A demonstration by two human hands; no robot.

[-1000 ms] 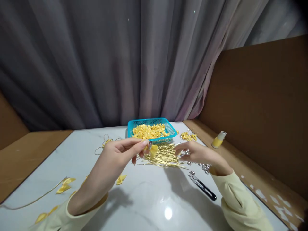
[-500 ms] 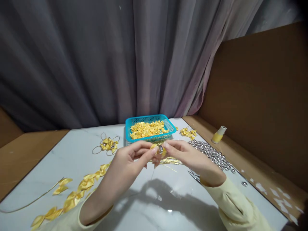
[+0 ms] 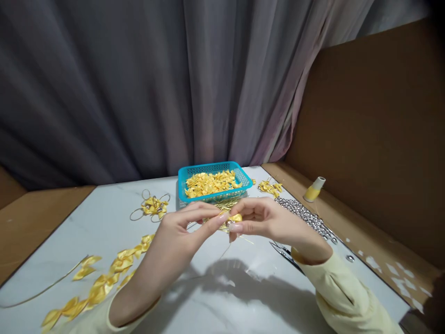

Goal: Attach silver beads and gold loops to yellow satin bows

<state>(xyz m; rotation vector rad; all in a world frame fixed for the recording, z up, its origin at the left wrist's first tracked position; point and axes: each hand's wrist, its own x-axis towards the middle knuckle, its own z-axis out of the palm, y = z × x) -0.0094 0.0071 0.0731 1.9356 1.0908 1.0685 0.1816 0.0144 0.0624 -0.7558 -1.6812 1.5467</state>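
Observation:
A small yellow ribbon bow [image 3: 237, 217] is pinched between my two hands above the middle of the table. My left hand [image 3: 189, 232] closes thumb and fingers on its left side. My right hand [image 3: 264, 218] grips its right side with thumb and forefinger. A bit of a silver bead [image 3: 228, 223] shows between the fingertips, mostly hidden. A thin thread [image 3: 225, 252] hangs below them. Just behind the hands, gold wire strands [image 3: 227, 204] lie partly covered.
A blue basket [image 3: 181, 185] of yellow bows stands at the back. Silver beads [image 3: 302, 215] are heaped at right, near a thread cone [image 3: 314, 189] and dark scissors-like tool [image 3: 287, 255]. At left lie a row of bows [image 3: 100, 287] and a looped wire piece [image 3: 153, 206].
The right fingers have shifted over the bow and bead, so the bead, plain to see before, is now mostly covered. The view has tilted slightly.

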